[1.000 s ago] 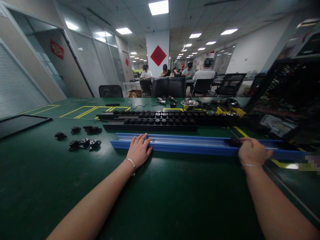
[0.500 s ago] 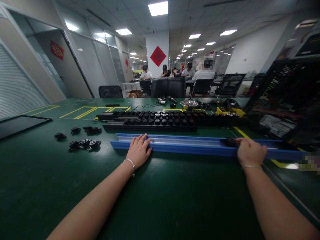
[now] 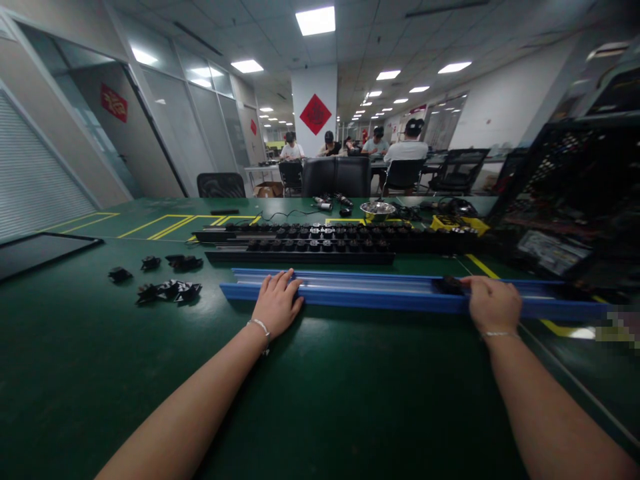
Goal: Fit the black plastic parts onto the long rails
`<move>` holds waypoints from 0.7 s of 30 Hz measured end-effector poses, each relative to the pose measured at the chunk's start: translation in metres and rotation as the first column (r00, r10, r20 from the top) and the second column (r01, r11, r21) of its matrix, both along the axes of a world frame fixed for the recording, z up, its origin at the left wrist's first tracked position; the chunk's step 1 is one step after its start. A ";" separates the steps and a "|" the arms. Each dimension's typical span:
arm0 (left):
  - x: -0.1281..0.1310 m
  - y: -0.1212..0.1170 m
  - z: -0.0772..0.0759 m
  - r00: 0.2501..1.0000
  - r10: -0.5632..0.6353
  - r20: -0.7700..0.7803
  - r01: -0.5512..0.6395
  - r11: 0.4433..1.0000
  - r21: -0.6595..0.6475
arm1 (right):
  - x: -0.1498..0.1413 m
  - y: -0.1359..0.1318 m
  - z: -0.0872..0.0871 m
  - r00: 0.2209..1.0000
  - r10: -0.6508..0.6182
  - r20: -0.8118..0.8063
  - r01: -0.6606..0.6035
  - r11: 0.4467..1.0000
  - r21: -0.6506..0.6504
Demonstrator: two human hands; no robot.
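A long blue U-shaped channel (image 3: 380, 298) lies across the green table in front of me, with a pale strip along its inside. Over its left part rests my left hand (image 3: 277, 301), fingers stretched and apart, the thumb by the near wall. Inside the channel at the right sits a small black block-like part (image 3: 449, 285). My right hand (image 3: 495, 303) is closed against that part's right end, with thumb and index finger at it. The curled fingers hide where they meet the part. Further right, other dark pieces (image 3: 567, 291) lie in the channel.
Beyond the channel lie black rails (image 3: 300, 255) carrying rows of round black parts. Loose black pieces (image 3: 170, 291) are at left, near a black-framed panel (image 3: 45, 250). A metal bowl (image 3: 377, 211) and yellow tray (image 3: 460, 225) stand behind; a dark rack (image 3: 575, 180) is at right.
My right hand and the black part have slid left along the blue channel. My left hand has stayed in place on the channel.
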State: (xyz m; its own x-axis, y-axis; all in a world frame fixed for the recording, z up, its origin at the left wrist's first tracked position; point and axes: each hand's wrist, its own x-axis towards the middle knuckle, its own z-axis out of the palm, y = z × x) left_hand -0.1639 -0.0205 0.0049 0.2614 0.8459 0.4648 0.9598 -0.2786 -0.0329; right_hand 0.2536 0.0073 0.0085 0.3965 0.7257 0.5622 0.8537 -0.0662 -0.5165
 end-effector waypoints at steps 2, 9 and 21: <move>0.000 0.000 0.000 1.000 0.001 0.001 -0.001 1.000 -0.001 | -0.002 -0.001 0.002 1.000 0.027 0.003 -0.027 1.000 0.003; 0.001 0.000 0.001 1.000 0.009 -0.008 -0.009 1.000 -0.011 | -0.010 -0.003 0.004 0.989 0.128 0.078 -0.131 0.991 0.033; 0.002 0.000 0.002 1.000 0.013 -0.024 -0.014 1.000 -0.020 | -0.011 0.001 -0.003 0.947 0.234 0.222 -0.250 0.967 0.050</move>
State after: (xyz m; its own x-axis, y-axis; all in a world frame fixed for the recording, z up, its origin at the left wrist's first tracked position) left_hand -0.1622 -0.0209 0.0068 0.2608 0.8588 0.4409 0.9626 -0.2664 -0.0505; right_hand 0.2427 0.0084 0.0053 0.0793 0.7365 0.6718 0.9297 0.1886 -0.3165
